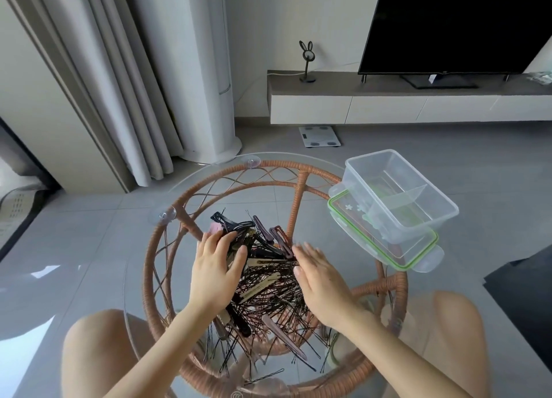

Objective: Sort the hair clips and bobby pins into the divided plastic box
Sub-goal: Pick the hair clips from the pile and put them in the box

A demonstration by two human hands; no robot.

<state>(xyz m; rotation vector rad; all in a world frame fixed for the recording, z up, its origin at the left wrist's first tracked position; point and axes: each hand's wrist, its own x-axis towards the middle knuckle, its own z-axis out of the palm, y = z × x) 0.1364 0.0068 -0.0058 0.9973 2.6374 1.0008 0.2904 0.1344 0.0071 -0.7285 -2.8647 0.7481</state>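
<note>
A big heap of dark bobby pins [270, 300] mixed with hair clips [279, 236] in black, brown, beige and pink lies on a round glass table top. My left hand [216, 267] rests on the heap's left side, its fingers bent down over some black clips; whether it grips them I cannot tell. On the right side lies my right hand [321, 281], flat, with straight fingers on the pins. The clear divided plastic box [400, 194] stands at the table's right edge on its green-rimmed lid [388, 252], a few pins inside it.
The glass table [143, 284] sits on a woven rattan frame [167, 248]. My bare knees are under its near edge. Beyond it are a grey tiled floor, a bathroom scale [319, 136], a TV bench with a television, and curtains on the left.
</note>
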